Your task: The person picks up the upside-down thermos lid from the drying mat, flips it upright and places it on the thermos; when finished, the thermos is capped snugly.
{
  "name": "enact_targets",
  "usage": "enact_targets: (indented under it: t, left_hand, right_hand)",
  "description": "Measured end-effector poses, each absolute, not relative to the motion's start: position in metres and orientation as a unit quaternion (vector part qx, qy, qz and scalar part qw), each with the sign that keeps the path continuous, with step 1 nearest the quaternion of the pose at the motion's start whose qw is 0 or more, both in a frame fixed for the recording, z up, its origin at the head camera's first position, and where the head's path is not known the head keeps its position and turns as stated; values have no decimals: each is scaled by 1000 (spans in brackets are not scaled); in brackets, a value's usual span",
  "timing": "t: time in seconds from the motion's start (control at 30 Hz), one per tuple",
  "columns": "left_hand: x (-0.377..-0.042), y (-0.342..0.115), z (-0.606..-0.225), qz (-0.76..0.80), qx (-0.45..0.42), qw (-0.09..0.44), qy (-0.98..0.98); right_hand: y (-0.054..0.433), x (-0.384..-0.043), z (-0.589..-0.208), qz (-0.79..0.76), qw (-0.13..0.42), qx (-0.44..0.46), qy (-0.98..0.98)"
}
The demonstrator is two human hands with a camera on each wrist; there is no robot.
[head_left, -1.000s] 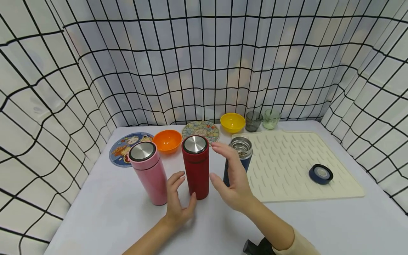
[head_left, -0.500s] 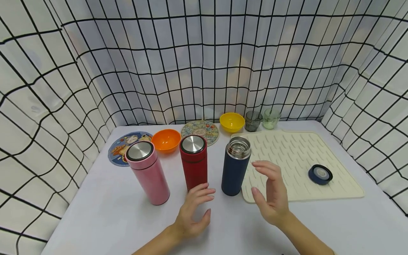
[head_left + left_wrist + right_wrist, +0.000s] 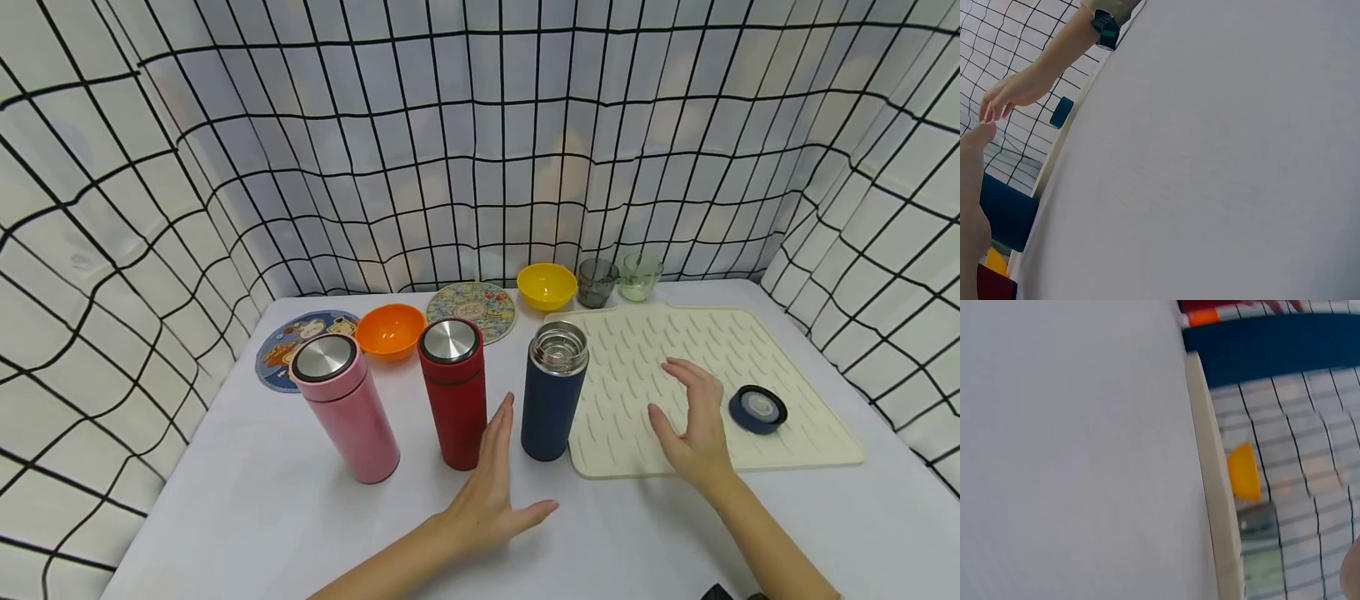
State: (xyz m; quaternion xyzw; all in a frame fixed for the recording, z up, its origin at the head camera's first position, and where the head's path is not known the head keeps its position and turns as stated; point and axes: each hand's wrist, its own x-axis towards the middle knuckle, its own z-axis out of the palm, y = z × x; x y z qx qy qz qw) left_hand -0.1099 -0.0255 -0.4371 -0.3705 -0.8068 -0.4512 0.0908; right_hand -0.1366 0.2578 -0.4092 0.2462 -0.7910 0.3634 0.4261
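Start from the cream mat, spread across the right of the frame. Find the navy bottle, upright and uncovered just right of centre, beside the red bottle. Probably best to steady it with the left hand, at lower centre, straight-fingered and holding nothing. With the right hand, at right, loosely curved and holding nothing, pinch the blue lid, far right on the mat, by its rim.

White tabletop, pale walls on three sides, black grid netting (slightly wavy)
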Motion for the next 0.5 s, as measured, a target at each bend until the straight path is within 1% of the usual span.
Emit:
enact_targets:
  t: [0.1, 0.17, 0.33, 0.43, 0.5]
  left_hand:
    - [-117, -18, -439, -474, -323, 44, -818]
    - [-123, -13, -442, -487, -304, 28, -818]
    - [-134, -4, -453, -520, -282, 16, -806]
    - [-139, -1, -460, -537, -289, 16, -793]
    - [-142, 0, -464, -545, -287, 11, -788]
  right_hand:
    - [285, -150, -423, 345, 425, 209, -810]
    - [301, -155, -430, 337, 424, 181, -821]
    - [334, -159, -443, 319, 410, 104, -848]
    - [349, -158, -447, 315, 384, 41, -867]
    - [356, -157, -449, 316, 355, -7, -880]
